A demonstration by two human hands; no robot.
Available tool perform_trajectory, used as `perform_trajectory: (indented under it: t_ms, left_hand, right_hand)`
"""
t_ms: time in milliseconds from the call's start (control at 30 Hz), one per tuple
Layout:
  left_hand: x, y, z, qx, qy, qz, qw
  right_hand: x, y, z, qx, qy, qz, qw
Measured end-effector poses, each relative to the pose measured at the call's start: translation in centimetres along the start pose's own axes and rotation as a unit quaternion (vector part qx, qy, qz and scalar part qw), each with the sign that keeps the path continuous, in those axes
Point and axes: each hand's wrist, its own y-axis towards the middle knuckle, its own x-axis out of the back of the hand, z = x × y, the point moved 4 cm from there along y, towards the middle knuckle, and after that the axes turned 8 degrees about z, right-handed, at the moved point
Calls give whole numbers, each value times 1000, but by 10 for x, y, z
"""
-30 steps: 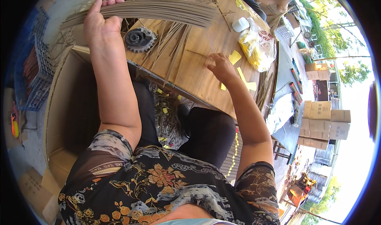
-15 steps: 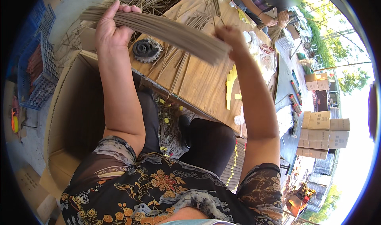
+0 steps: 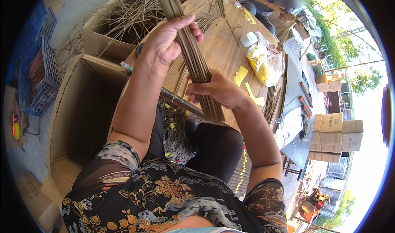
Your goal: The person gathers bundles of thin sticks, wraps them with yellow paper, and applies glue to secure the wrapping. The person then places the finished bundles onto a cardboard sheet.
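Nearest the body, the right hand (image 3: 218, 91) closes around the lower part of a bundle of thin brown sticks (image 3: 193, 56), fingers wrapped across its front just above the free lower ends, which hang over the dark-trousered knee. Higher up, the left hand (image 3: 166, 44) grips the same bundle at mid-length, thumb and fingers curled shut on it, so the sticks stand steeply tilted between the two hands, above the near edge of the wooden surface (image 3: 222, 48). To gather such a bundle well, it seems wise to keep both grips firm but loose enough for single sticks to slide, and to keep the lower ends level so that none slip out; a slack grip would likely let them fan apart. On the surface beyond lie loose sticks, yellow paper strips (image 3: 240, 74), a clear bag of yellow contents (image 3: 265, 60) and a small white cup (image 3: 249, 39). To the left stands an open cardboard box (image 3: 82, 109), and farther off another box of tangled sticks (image 3: 131, 19). At the far side another person's hands (image 3: 288, 18) work on their own sticks.
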Motion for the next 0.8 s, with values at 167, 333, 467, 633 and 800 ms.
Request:
perform_trajectory:
  t_ms: [167, 333, 467, 633, 800]
  left_hand:
    - [-23, -1, 29, 42, 37, -28, 998]
    - [-21, -3, 73, 130, 130, 18, 983]
    - [-13, -1, 89, 171, 96, 32, 980]
    - [3, 3, 104, 195, 23, -8, 980]
    - [5, 1, 114, 182, 166, -44, 968]
  right_hand:
    - [-5, -24, -23, 58, 208, -24, 976]
    - [2, -32, -54, 91, 271, -77, 955]
    - [6, -35, -71, 119, 365, -73, 921]
    - [13, -33, -85, 178, 416, -31, 891]
    - [17, -32, -97, 195, 433, -19, 880]
